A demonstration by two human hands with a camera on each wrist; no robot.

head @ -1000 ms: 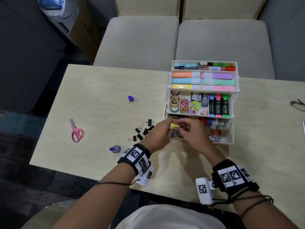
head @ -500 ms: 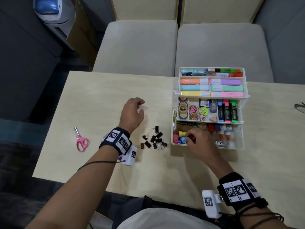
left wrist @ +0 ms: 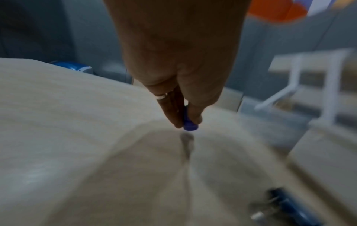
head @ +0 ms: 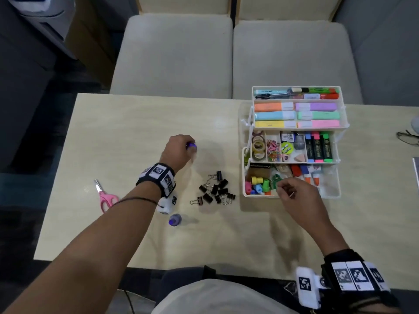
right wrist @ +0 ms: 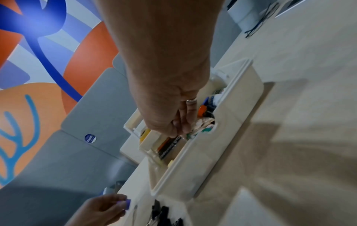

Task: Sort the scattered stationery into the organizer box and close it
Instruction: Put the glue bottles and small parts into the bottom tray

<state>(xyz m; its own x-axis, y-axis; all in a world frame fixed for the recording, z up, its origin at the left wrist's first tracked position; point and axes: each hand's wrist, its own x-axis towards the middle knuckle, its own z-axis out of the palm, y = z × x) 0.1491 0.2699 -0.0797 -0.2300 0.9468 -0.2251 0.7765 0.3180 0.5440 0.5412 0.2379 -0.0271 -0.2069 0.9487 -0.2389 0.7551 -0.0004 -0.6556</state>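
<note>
the left hand (head: 179,150) is out over the middle of the table (head: 127,137), thumb and fingertips pinching a small purple cap (head: 192,146); in the left wrist view the cap (left wrist: 190,124) sits just above the table surface with its shadow below it. the right hand (head: 294,196) is at the front edge of the organizer box (head: 292,196), fingers curled together over the bottom compartment; whether they hold anything small i cannot tell.

the box stands open on the right part of the table, its tiers stepped back. the top tray holds pens and markers, the next one pastel highlighters in orange, blue, yellow, purple, green and pink. the middle tier carries tape rolls (head: 258,147), coloured paper clips, small erasers and three dark highlighters with blue, pink and green caps; their labels are too small to read. in the bottom compartment lies a brown packet (head: 259,169) with a black strip that reads something like "coin envelopes", beside small coloured caps and glue bottles with orange tips.

a pile of black binder clips (head: 215,189) lies on the table between the two hands, just left of the box. a small purple-capped bottle (head: 175,219) lies nearer the table's front edge, beside the left wrist. pink-handled scissors (head: 104,197) lie well to the left. a pair of glasses (head: 408,138) rests at the far right edge.
</note>
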